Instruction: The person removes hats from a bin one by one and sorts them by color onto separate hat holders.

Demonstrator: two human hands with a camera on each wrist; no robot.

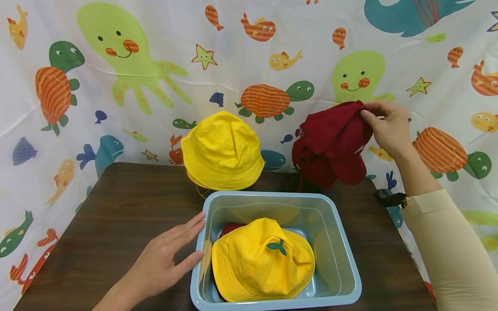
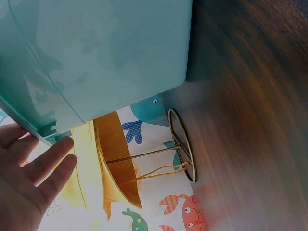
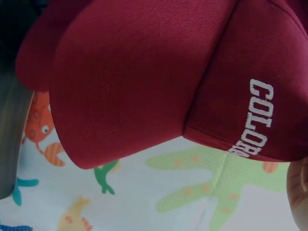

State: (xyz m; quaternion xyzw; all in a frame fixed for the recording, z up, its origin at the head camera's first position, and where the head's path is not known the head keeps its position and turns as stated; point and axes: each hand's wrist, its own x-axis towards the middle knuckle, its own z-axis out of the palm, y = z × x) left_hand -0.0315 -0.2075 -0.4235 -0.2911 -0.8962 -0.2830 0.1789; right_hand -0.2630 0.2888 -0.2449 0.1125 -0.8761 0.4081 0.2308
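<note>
My right hand pinches the crown of a dark red baseball cap at the back right. White letters are stitched on its front. Behind and below it shows another dark red cap, partly hidden. My left hand has its fingers straight, with the tips at the left rim of a light blue plastic bin. Inside the bin lies a yellow brimmed hat with a green sprout on it. Something dark red peeks out beneath that hat.
A yellow bucket hat sits on a wire stand behind the bin. Underneath is a dark wooden table. A white curtain printed with sea animals hangs behind and at both sides.
</note>
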